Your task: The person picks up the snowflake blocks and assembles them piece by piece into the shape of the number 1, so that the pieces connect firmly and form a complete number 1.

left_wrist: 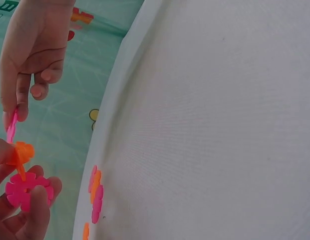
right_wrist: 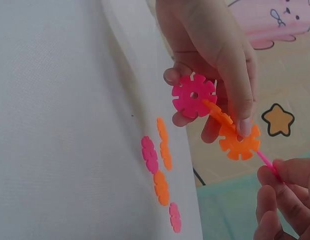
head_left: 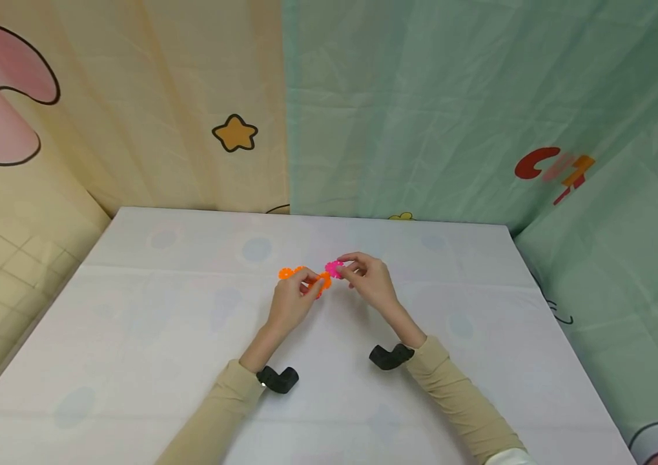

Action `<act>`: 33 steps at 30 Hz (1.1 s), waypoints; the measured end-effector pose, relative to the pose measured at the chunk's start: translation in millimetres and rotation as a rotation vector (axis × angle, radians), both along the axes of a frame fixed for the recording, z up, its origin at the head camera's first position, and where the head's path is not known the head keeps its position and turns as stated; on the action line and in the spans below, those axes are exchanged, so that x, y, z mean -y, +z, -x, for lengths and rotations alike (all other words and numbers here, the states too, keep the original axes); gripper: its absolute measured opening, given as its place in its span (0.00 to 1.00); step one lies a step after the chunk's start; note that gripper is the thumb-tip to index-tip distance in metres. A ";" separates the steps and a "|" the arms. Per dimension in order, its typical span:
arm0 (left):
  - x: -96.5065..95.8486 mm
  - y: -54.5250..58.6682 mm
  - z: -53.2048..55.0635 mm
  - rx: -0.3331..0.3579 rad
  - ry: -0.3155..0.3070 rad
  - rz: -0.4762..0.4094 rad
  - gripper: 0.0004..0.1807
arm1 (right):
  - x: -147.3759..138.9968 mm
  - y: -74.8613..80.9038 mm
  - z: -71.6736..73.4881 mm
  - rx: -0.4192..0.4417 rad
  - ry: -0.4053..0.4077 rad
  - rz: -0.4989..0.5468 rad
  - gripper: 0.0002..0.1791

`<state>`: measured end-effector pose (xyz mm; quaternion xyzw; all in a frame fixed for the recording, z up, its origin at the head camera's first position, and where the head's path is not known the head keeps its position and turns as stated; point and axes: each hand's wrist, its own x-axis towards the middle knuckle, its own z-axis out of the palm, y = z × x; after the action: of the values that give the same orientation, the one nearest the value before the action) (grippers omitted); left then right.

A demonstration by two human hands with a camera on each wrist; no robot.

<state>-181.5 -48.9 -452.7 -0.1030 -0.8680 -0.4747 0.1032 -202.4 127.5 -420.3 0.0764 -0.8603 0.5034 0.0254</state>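
Note:
My left hand [head_left: 292,302] pinches a small joined chain of notched plastic discs above the table. In the right wrist view, a pink disc [right_wrist: 184,100] sits at one end, a tilted orange disc [right_wrist: 222,119] in the middle and another orange disc [right_wrist: 239,149] at the other end, under the thumb. My right hand [head_left: 370,281] holds a single pink disc [head_left: 334,268] between thumb and fingertips. That disc shows edge-on [right_wrist: 267,164] in the right wrist view, its edge right at the rim of the end orange disc.
Loose discs lie on the white-covered table [head_left: 131,361] toward its far side: orange ones [right_wrist: 161,188] and pink ones [right_wrist: 150,155]. Patterned curtains [head_left: 398,116] hang behind and beside the table. A black wrist mount [head_left: 278,380] sits on each forearm.

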 end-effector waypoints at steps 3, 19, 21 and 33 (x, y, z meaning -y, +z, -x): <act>-0.4 1.3 -1.1 -0.025 0.001 0.016 0.05 | 0.6 0.2 -0.1 -0.010 -0.004 -0.006 0.12; -0.8 1.1 -2.3 -0.110 -0.007 0.106 0.04 | 2.4 1.5 -0.2 -0.031 -0.013 -0.021 0.12; -1.0 2.0 -2.8 -0.119 -0.009 0.105 0.05 | 2.3 1.0 -0.3 -0.039 -0.015 -0.029 0.11; -4.7 6.9 -5.3 -0.169 -0.018 0.109 0.06 | 3.1 5.6 0.4 -0.095 0.002 -0.046 0.10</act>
<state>-176.2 -44.2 -445.8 -0.1559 -0.8798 -0.4173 0.1658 -202.8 124.4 -414.8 0.1018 -0.8694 0.4792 0.0638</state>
